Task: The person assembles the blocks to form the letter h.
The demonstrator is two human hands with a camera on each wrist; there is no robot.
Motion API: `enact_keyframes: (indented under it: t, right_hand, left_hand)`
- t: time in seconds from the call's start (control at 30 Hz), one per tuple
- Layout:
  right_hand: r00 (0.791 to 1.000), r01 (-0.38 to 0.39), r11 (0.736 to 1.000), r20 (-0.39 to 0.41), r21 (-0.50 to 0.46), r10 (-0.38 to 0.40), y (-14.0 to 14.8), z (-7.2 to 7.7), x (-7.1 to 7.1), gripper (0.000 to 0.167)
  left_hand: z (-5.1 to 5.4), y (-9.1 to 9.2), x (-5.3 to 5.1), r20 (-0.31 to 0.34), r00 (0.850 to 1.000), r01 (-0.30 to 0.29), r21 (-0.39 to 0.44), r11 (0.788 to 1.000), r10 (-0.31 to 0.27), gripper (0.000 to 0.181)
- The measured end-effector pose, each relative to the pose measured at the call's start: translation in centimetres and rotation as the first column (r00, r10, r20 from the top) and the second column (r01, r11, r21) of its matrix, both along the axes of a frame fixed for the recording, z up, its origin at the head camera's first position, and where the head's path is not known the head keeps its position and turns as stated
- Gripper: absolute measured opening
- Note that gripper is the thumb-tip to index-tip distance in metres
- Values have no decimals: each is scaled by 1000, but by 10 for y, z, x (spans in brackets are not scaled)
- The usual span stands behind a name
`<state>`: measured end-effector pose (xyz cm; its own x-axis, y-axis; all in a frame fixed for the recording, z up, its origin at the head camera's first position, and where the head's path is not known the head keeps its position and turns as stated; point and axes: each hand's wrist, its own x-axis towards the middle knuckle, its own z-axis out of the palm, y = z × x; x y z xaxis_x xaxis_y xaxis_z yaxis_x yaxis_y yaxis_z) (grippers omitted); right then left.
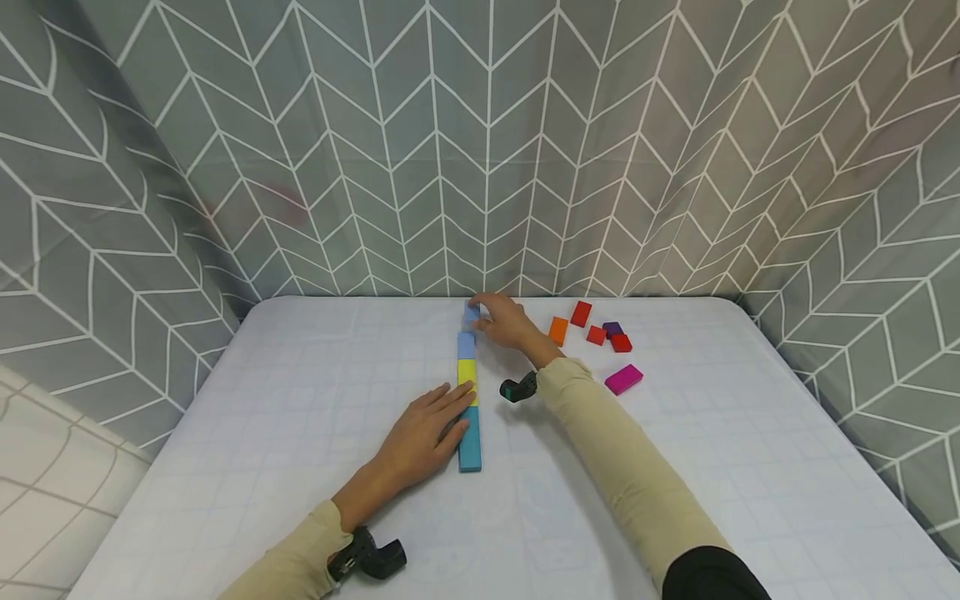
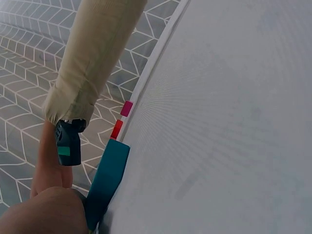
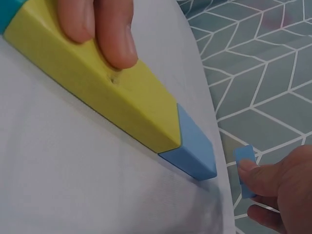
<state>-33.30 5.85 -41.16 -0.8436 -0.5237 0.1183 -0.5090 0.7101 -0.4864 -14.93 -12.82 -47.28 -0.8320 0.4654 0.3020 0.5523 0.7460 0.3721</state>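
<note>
A teal block [image 1: 469, 442], a yellow block [image 1: 467, 370] and a light blue block [image 1: 466, 346] form a straight row, end to end. Fingertips of my left hand [image 1: 422, 435] rest on the yellow block, the thumb at the teal one. At the far end of the row, my right hand [image 1: 504, 321] pinches another light blue block [image 1: 472, 312]. The right wrist view shows this pinched block [image 3: 245, 155] between thumb and fingers of my right hand [image 3: 285, 187], apart from the row's blue block [image 3: 192, 148].
Right of the row lie an orange block [image 1: 558, 331], several red blocks [image 1: 581, 313], a purple block [image 1: 612, 329] and a magenta block [image 1: 624, 379]. A patterned curtain [image 1: 465, 150] hangs behind the table's far edge.
</note>
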Motion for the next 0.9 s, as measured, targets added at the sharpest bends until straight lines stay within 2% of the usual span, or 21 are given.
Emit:
enact_keyframes:
  t: [0.2, 0.5, 0.7, 0.9]
  right_hand:
    - [999, 15, 1000, 29, 11, -15, -2, -8, -6, 40]
    - [999, -1, 1000, 51, 20, 0, -6, -12, -7, 37]
    - [997, -18, 999, 80, 50, 14, -8, -13, -8, 39]
    - [997, -17, 998, 73, 58, 13, -8, -10, -10, 39]
  left_hand:
    - [1, 0, 0, 0, 1000, 6, -3, 1000, -6, 49]
    - [2, 1, 0, 22, 1000, -4, -12, 1000, 5, 49]
    - [3, 0, 0, 1, 1000, 12, -9, 1000, -12, 49]
    - [2, 0, 0, 13, 1000, 8, 10, 1000, -8, 49]
